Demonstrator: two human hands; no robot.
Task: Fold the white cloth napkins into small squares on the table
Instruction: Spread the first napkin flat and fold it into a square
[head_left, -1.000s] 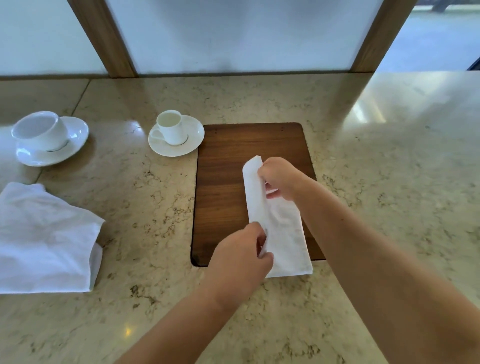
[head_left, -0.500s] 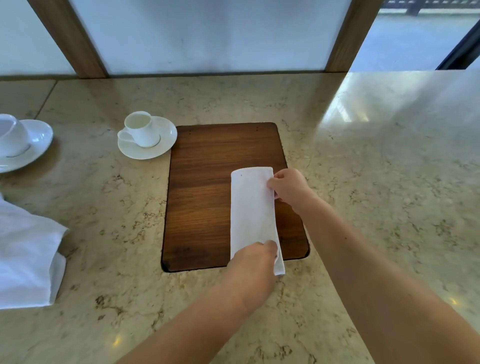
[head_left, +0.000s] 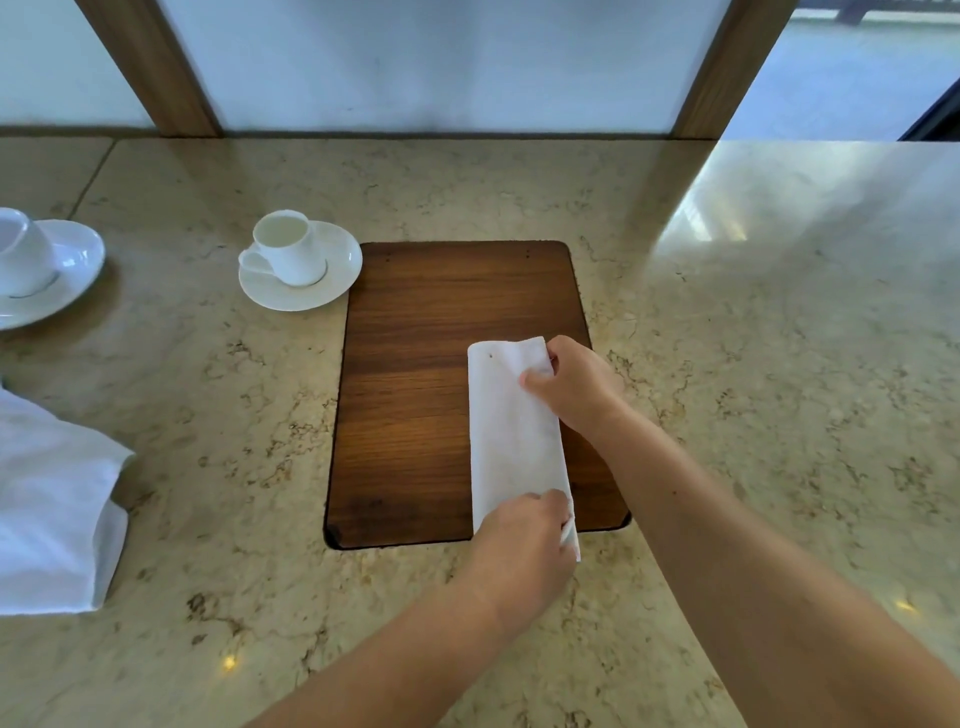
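A white napkin (head_left: 511, 431), folded into a long narrow strip, lies on the right half of a dark wooden board (head_left: 415, 395) set into the marble table. Its near end hangs just past the board's front edge. My left hand (head_left: 519, 551) pinches the near end of the strip. My right hand (head_left: 576, 387) pinches the far right corner, thumb on top of the cloth. Loose white cloth (head_left: 52, 514), more napkins, lies bunched at the left edge of the table.
A small white cup on a saucer (head_left: 298, 265) stands just off the board's far left corner. A larger cup and saucer (head_left: 36, 270) sit at the far left. Bare marble table (head_left: 779, 389) stretches to the right. Wooden window posts stand behind.
The napkin strip has been laid flat and straightened along the board's right side. Both hands keep hold of its ends. The view has shifted slightly.
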